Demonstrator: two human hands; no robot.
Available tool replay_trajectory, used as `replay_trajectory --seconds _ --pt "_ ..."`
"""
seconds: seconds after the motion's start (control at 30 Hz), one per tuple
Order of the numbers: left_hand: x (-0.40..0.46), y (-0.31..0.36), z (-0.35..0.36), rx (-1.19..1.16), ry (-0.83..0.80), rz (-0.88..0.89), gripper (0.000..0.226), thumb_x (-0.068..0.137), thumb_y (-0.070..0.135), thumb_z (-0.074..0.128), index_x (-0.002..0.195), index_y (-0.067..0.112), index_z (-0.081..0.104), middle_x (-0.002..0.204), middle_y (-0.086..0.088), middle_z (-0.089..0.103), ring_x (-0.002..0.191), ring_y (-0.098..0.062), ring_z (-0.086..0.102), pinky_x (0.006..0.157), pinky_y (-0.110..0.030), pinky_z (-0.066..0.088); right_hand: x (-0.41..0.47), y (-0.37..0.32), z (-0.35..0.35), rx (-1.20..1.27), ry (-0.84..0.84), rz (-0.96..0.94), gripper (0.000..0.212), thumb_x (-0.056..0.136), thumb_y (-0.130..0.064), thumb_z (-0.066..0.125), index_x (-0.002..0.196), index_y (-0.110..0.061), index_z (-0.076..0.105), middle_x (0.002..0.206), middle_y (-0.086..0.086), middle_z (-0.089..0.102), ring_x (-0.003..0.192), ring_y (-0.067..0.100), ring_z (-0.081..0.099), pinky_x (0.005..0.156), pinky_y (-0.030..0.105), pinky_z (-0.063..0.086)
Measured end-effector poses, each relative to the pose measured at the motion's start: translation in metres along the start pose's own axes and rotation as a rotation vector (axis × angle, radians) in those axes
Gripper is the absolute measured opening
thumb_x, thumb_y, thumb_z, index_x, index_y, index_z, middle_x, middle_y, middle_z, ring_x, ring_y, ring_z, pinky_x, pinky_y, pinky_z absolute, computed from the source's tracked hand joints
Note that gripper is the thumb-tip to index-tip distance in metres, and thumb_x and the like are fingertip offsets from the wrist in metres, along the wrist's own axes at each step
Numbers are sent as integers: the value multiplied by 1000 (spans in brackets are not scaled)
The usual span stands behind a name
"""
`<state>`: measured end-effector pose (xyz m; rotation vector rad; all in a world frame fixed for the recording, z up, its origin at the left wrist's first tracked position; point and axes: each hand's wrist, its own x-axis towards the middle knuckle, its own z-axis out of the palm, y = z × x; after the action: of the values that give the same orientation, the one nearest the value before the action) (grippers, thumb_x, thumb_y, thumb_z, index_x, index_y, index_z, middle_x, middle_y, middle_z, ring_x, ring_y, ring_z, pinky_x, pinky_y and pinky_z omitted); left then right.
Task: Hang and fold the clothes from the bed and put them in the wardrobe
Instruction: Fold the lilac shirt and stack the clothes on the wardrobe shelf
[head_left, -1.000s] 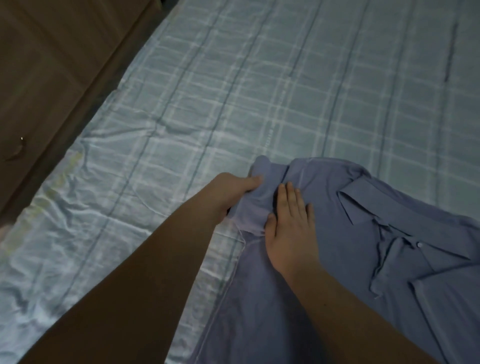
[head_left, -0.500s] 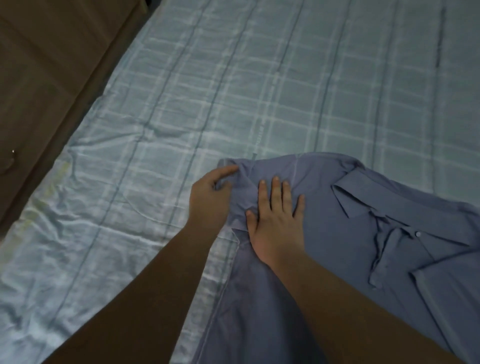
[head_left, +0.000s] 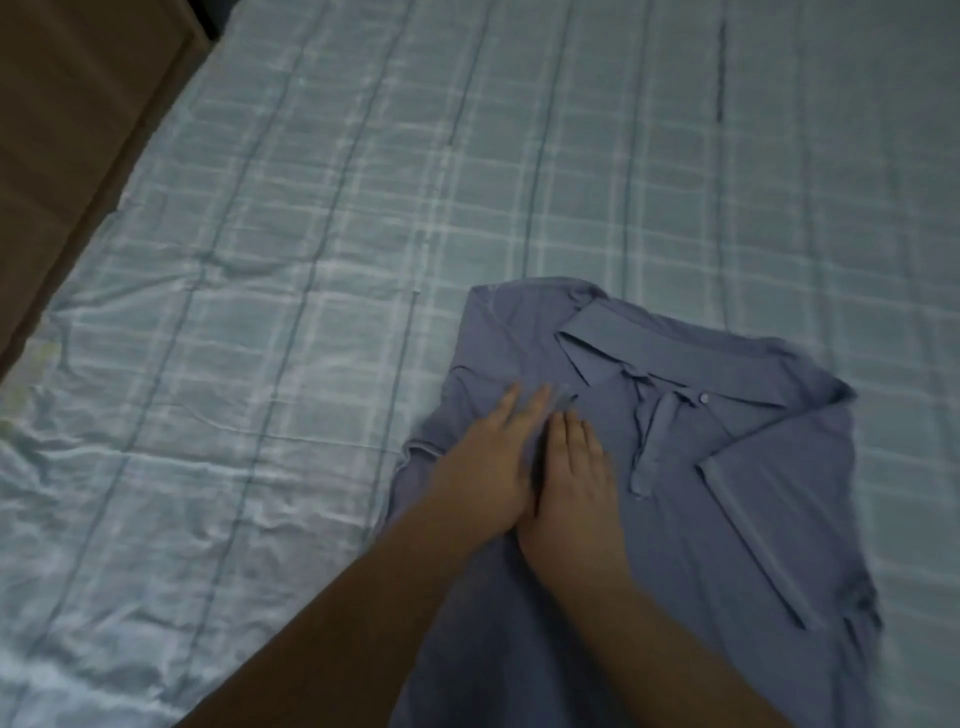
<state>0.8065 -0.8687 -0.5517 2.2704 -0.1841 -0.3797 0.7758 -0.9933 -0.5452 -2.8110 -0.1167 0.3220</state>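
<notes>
Pressing left hand (head_left: 480, 470) and right hand (head_left: 571, 480) flat, holding nothing, on the polo shirt (head_left: 675, 545); soft, limp knit, we judge; pinch shoulder seams

A brown wooden furniture panel (head_left: 78, 130) fills the upper left corner, running along the mattress edge. Just beside it, the pale blue checked bedsheet (head_left: 311, 208) bears a faint yellowish stain (head_left: 44, 356) and lies crumpled toward the lower left.
</notes>
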Motion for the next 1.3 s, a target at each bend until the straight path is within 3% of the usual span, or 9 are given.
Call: replay_trajectory --seconds 0.07,0.13,0.37,0.77,0.87,0.97,1.1,1.2,1.3 --pt "-11 8 6 -48 41 -19 71 88 12 41 154 27 18 162 -8 20 145 -20 27 111 -15 22 -20 10 0 17 10 21 70 88 -29 30 153 -5 25 158 15 31 147 32 26 119 49 24" --pt "-26 13 9 -83 71 -49 70 86 10 43 153 25 27 160 -5 25 144 -16 27 109 -11 18 -43 19 0 35 15 24 68 86 -27 31 150 -4 32 154 16 36 144 32 31 117 51 28" --pt "-127 16 26 78 -61 10 58 85 19 39 143 13 48 148 -12 47 137 -26 43 115 -24 23 -155 49 -2 12 -14 18 64 80 -18 51 143 -5 45 145 16 49 135 35 43 111 52 37" --pt "-311 -2 60 450 -193 53 63 74 21 35 130 8 61 131 -22 58 119 -44 54 101 -49 42 -333 124 12 -61 -90 125 65 77 -25 44 139 -7 51 142 18 51 130 37 48 106 55 37" --pt "-349 -11 50 588 -175 -218 66 78 28 51 143 18 45 142 -17 47 128 -44 44 95 -55 43 -381 152 7 -55 -104 279 71 72 -27 50 140 -7 48 142 18 50 130 38 45 107 54 35" --pt "-366 -21 42 411 -16 -466 75 79 20 69 146 12 37 146 -18 42 130 -43 42 101 -55 42 -405 186 -2 58 -33 526 65 72 -22 60 134 -6 48 137 20 49 125 40 46 101 55 40" --pt "-368 -18 29 100 145 -706 65 68 15 73 128 4 50 108 -16 62 87 -33 62 72 -40 51 -415 201 -16 417 69 859 44 65 -20 59 106 -4 55 104 19 61 96 41 62 78 49 54" --pt "-371 -14 23 -146 110 -962 54 73 12 74 121 -4 55 105 -24 65 71 -32 63 55 -33 53 -413 213 -20 476 -108 1021 48 79 -15 65 123 -1 54 114 21 62 104 42 62 86 44 52" --pt "-384 -10 13 -296 69 -1050 26 93 13 64 112 -4 61 99 -23 65 75 -29 61 67 -36 50 -422 218 -33 504 -217 1032 33 83 -15 65 111 3 62 104 23 67 95 42 65 88 49 54"
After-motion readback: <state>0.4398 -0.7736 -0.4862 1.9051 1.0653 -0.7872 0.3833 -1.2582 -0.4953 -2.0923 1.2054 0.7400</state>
